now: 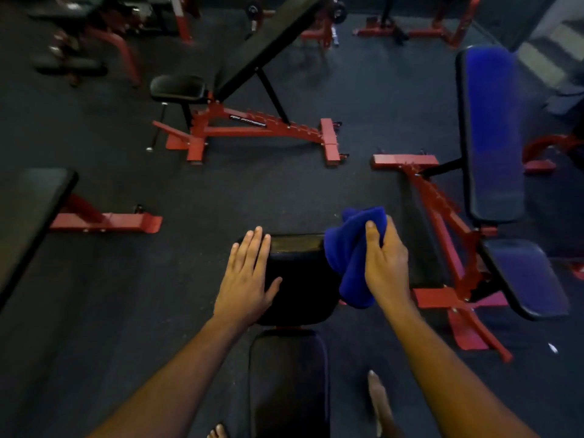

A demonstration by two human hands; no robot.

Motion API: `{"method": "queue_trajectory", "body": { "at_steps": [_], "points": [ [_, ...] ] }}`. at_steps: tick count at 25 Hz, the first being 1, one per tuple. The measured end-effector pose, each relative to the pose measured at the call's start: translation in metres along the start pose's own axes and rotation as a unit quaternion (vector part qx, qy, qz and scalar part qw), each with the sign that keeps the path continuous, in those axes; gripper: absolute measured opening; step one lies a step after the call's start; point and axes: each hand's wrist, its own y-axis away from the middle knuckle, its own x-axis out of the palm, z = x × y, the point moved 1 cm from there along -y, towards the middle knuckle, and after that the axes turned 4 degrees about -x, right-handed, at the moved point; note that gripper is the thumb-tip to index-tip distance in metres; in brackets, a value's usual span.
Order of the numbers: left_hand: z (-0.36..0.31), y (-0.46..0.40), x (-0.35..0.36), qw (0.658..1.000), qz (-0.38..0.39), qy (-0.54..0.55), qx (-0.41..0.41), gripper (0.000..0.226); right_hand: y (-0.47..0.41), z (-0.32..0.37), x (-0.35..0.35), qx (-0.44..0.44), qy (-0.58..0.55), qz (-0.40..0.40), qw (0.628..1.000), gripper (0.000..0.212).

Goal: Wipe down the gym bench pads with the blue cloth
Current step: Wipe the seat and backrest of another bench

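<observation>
Blue cloth (354,254) is hanging bunched at the right edge of the seat pad (300,279), draping down over that pad's right side. Right hand (384,260) is gripping the cloth, thumb pressing on top of the wad and fingers curling round it from the far side. Left hand (248,273) is lying flat on the seat pad's left edge, fingers straight and together, thumb spreading onto the pad top; it is holding nothing. Back pad (289,384) is sitting just nearer the person than the seat pad, a thin red frame strip showing between them. Two bare feet are showing on the dark floor (126,295) either side of the back pad. Right of the seat pad, a blue-padded bench (493,137) on a red frame is standing well apart. Beyond the seat pad, a black incline bench (252,58) on a red frame is standing with backrest raised. Left of the seat pad, a flat black bench (28,216) is entering at the picture edge. Farther red racks are showing blurred, probably weight stands.
</observation>
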Motion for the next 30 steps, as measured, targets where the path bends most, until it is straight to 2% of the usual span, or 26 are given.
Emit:
{"method": "queue_trajectory", "body": {
  "at_steps": [2, 4, 6, 9, 13, 19, 24, 27, 30],
  "points": [
    [-0.011, -0.001, 0.006, 0.999, -0.020, -0.007, -0.039, 0.082, -0.032, -0.014, 0.001, -0.048, -0.019, 0.040, 0.998, 0.018],
    [-0.037, -0.002, 0.013, 0.991, -0.035, -0.007, -0.128, 0.081, -0.061, -0.032, -0.003, -0.082, -0.033, 0.129, 0.988, 0.014],
    [-0.065, -0.004, 0.013, 0.976, -0.041, 0.014, -0.213, 0.081, -0.083, -0.053, -0.021, -0.096, -0.044, 0.167, 0.980, 0.018],
    [-0.089, -0.011, 0.011, 0.955, -0.047, 0.044, -0.290, 0.080, -0.111, -0.077, -0.048, -0.065, -0.044, 0.174, 0.982, 0.027],
    [-0.109, -0.023, 0.013, 0.924, -0.065, 0.087, -0.366, 0.083, -0.145, -0.096, -0.064, -0.032, -0.001, 0.228, 0.973, 0.026],
    [-0.098, -0.019, 0.032, 0.924, -0.129, 0.086, -0.349, 0.079, -0.184, -0.106, -0.050, 0.019, 0.053, 0.251, 0.966, 0.033],
    [-0.086, -0.023, 0.056, 0.913, -0.214, 0.075, -0.340, 0.080, -0.213, -0.066, 0.013, 0.016, 0.002, 0.261, 0.965, 0.030],
    [-0.079, -0.023, 0.067, 0.905, -0.259, 0.066, -0.332, 0.081, -0.222, -0.035, 0.051, -0.074, 0.019, 0.332, 0.940, 0.032],
    [-0.074, -0.024, 0.075, 0.897, -0.293, 0.063, -0.325, 0.079, -0.228, -0.025, 0.095, -0.102, 0.040, 0.452, 0.885, 0.041]
  ]
}}
